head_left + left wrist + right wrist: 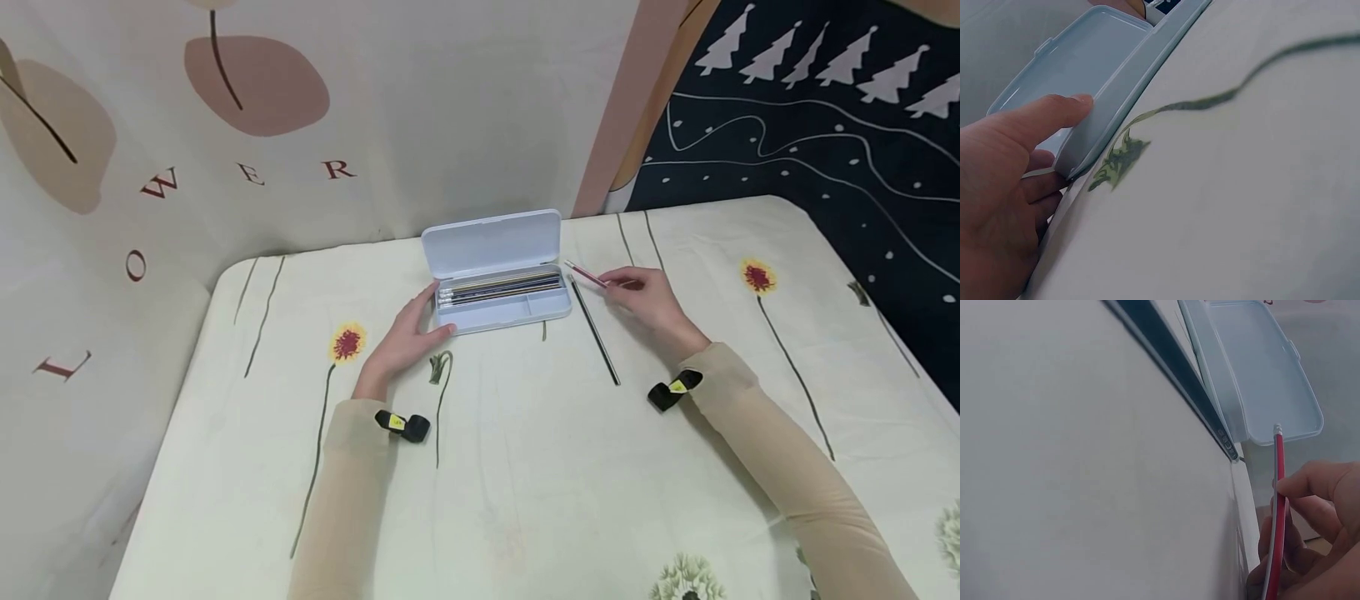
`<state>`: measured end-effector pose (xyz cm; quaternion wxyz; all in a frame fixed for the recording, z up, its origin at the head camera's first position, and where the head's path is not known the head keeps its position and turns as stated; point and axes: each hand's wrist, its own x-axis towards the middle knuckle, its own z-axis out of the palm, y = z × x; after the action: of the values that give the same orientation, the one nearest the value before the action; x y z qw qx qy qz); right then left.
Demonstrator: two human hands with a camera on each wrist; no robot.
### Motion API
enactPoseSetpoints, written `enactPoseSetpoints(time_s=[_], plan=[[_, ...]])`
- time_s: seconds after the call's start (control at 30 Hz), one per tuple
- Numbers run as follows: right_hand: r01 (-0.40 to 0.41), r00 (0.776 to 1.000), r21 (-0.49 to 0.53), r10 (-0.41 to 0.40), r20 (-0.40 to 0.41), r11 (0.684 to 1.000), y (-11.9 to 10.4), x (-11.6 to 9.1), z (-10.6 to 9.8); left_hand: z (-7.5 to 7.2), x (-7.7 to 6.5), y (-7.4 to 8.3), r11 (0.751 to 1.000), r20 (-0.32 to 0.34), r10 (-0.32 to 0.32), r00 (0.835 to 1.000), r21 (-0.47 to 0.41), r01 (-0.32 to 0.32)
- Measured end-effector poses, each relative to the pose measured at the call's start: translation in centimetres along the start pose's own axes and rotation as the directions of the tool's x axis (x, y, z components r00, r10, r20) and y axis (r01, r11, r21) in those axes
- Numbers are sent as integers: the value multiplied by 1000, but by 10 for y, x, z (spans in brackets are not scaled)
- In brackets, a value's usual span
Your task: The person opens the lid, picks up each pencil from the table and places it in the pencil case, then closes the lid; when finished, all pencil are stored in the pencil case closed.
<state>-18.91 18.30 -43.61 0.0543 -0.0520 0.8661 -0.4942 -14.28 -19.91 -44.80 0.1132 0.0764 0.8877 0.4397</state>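
A light blue pencil case (491, 317) lies on the table with its lid (491, 243) raised at the back. Several pencils (501, 287) lie side by side in its rear compartment, their pale ends to the left. My left hand (402, 342) holds the case at its left end, thumb (1063, 115) against the front wall and fingers round the corner. Just beyond the case's right end, my right hand (651, 302) pinches a red pencil (1280, 465) between thumb and fingers, its white-tipped end toward the case. A dark pencil (595, 332) lies on the cloth between case and right hand.
The white tablecloth (510, 467) has printed flowers and stems. Behind the table hangs a pale curtain (465, 108) with printed letters. At the right is a dark cloth (817, 150) with tree prints. Black wrist cameras (405, 426) sit on both sleeves.
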Motion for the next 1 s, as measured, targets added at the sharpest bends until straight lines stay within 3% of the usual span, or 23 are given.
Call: enactPoseSetpoints(time_s=[0.4,0.67,1.0], plan=[[48,995,29,-51,90,998,-20,6,8,-1,3,0,1000,3,-13,1000,11,13],[90,991,-22,-87,106,996,-23,14,13,0,1,1,1000,4,-4,1000,-2,4],[115,986,-9,-113,124,993,-36,25,26,-1,0,2,1000,-1,2,1000,-8,-2]])
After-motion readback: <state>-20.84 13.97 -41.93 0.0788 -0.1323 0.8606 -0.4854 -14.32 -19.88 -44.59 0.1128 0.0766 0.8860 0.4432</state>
